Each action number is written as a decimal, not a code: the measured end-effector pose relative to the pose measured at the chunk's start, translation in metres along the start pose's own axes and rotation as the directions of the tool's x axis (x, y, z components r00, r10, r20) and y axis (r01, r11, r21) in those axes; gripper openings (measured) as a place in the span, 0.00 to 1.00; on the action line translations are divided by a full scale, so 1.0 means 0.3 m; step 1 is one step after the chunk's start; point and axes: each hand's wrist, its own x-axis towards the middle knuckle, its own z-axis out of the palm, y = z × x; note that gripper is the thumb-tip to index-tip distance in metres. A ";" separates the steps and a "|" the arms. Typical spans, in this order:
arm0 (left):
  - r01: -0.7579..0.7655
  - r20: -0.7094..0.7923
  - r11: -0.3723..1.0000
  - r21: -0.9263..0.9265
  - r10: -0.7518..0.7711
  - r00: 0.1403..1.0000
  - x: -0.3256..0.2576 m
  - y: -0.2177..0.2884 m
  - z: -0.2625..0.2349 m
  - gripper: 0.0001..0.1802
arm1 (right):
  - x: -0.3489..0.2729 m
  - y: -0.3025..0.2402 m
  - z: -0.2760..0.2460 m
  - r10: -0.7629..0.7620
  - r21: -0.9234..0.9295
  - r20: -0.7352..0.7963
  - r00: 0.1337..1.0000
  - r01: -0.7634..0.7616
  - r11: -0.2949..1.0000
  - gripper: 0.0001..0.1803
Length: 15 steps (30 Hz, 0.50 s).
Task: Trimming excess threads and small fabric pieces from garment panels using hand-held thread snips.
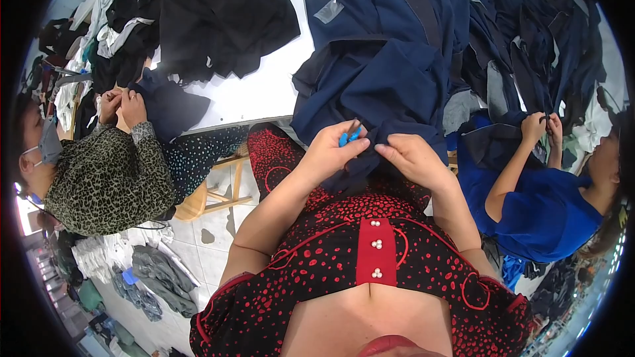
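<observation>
Head view looks down on a woman's lap at the edge of a white table (264,89), where a navy blue garment (390,86) spills off the tabletop toward her. Her left hand (331,152) has its fingers curled together around a small blue thread snipper (350,136); the tool's long axis runs slantwise, its tip pointing up and to the right, toward the fold of cloth just above it. Only the blue plastic handle shows past her fingers, and whether the blades are parted I cannot tell. Her right hand (415,158) sits just beside, thumb and fingertips pressed together on a bunched edge of the same navy cloth, which looks smooth, matte and woven, with a darker band running along its length. A pale grey rectangular patch (329,10) lies on the garment near the table's far side.

A heap of black garments (211,13) covers the far left of the table. At the left a seated person in a speckled olive top (106,178) works dark cloth with both hands on a wooden stool (215,195). At the right a person in a bright blue shirt (536,205) pinches another blue piece.
</observation>
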 end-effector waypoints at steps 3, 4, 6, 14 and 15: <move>0.105 0.027 0.936 -0.335 -0.102 0.994 0.001 0.029 -0.027 0.06 | -0.013 0.045 0.010 0.154 0.531 -0.108 0.982 -0.074 0.844 0.13; 0.115 0.049 0.913 -0.392 -0.104 0.993 -0.002 0.032 -0.038 0.06 | -0.017 0.053 0.014 0.202 0.707 -0.068 0.977 -0.096 0.700 0.12; 0.147 0.104 0.884 -0.444 -0.112 0.988 -0.005 0.045 -0.045 0.07 | -0.027 0.064 0.010 0.276 0.907 0.020 0.961 -0.133 0.399 0.09; 0.169 0.188 0.888 -0.428 -0.096 0.978 -0.003 0.064 -0.044 0.06 | -0.025 0.056 -0.002 0.329 0.996 0.075 0.941 -0.083 0.012 0.09; 0.162 0.184 0.895 -0.416 -0.091 0.979 -0.004 0.067 -0.043 0.06 | -0.029 0.066 -0.003 0.322 0.998 0.063 0.945 -0.069 0.007 0.09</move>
